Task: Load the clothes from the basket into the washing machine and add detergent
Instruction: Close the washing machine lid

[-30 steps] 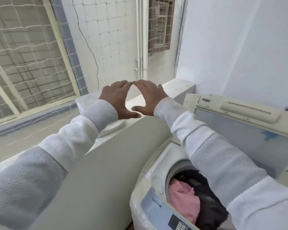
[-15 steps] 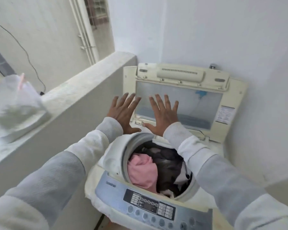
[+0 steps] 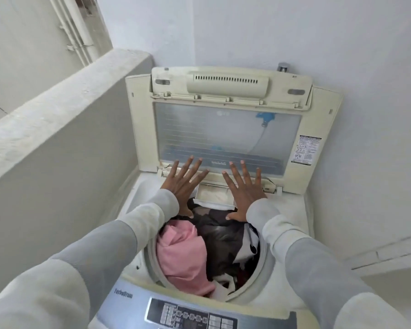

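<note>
The clothes lie in the drum of the washing machine [image 3: 292,210]; a pink garment [image 3: 180,257] is bunched at the front left, a dark garment [image 3: 221,236] fills the middle, and white-and-dark pieces show at the right. They look soft and limp, light piece by piece, likely to sag and trail if lifted by an edge; a bunched handful from the top would be the safest hold, and pressing down with flat palms should settle the heap. No basket and no detergent container is in view.

The left hand [image 3: 182,186] and right hand [image 3: 243,188] are held over the rear of the opening, fingers straight and spread; each grip is open and holds nothing; whether the thumbs touch the dark cloth I cannot tell. Between the hands the detergent drawer [image 3: 214,194] stands pulled out, pale inside; whether that is powder I cannot tell. It looks like thin plastic, best handled by its front lip and gently.

The lid [image 3: 223,134] stands upright against the wall just beyond the fingertips; a tap [image 3: 283,66] shows above it; the control panel [image 3: 192,314] lies nearest the person; a parapet wall [image 3: 64,96] hems in the left side, leaving little elbow room there.
</note>
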